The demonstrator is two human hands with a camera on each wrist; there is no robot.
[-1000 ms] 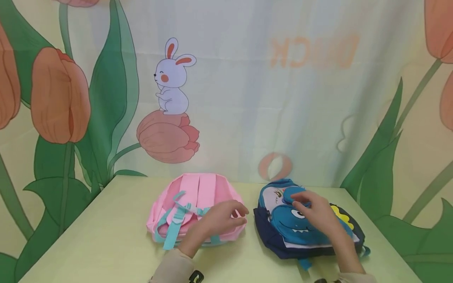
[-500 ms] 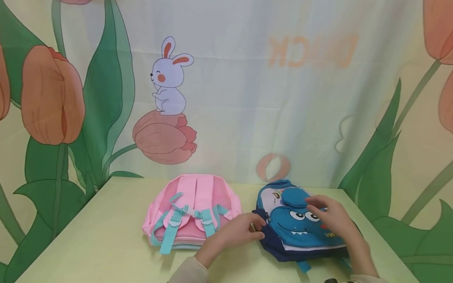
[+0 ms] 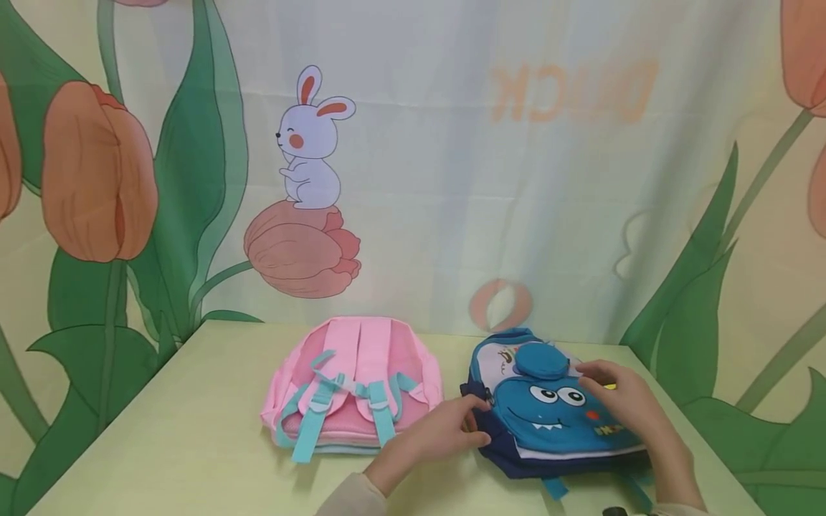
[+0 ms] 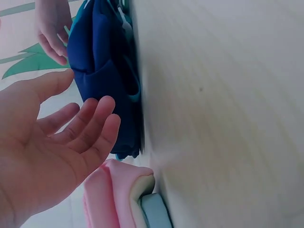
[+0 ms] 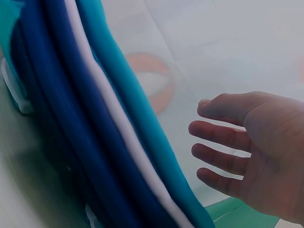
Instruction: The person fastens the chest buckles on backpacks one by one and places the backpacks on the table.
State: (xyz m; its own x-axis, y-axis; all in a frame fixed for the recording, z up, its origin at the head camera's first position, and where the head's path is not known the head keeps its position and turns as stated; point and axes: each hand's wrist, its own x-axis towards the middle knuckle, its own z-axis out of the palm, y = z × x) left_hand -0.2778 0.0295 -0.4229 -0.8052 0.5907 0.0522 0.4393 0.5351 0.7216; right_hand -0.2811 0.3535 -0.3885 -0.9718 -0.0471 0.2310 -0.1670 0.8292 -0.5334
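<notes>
A blue children's backpack point(image 3: 548, 423) with a cartoon monster face lies front up on the right of the table. Beside its navy left side is my left hand point(image 3: 445, 433), fingers loosely bent and spread. In the left wrist view, the fingertips of that hand point(image 4: 52, 137) overlap the navy side, with nothing in the palm. My right hand point(image 3: 626, 405) hovers over the bag's right part, close to the round blue flap point(image 3: 540, 360). The right wrist view shows the fingers of that hand point(image 5: 266, 147) extended and apart from the bag's layered edge point(image 5: 109, 114).
A pink backpack point(image 3: 358, 358) with turquoise straps lies back side up, left of the blue one. Behind the pale table point(image 3: 187, 430) hangs a curtain point(image 3: 419, 179) printed with tulips and a rabbit.
My left hand has moved right, from over the pink backpack to the blue backpack's left side. My right hand has shifted right, away from the round flap. Both backpacks remain on the table.
</notes>
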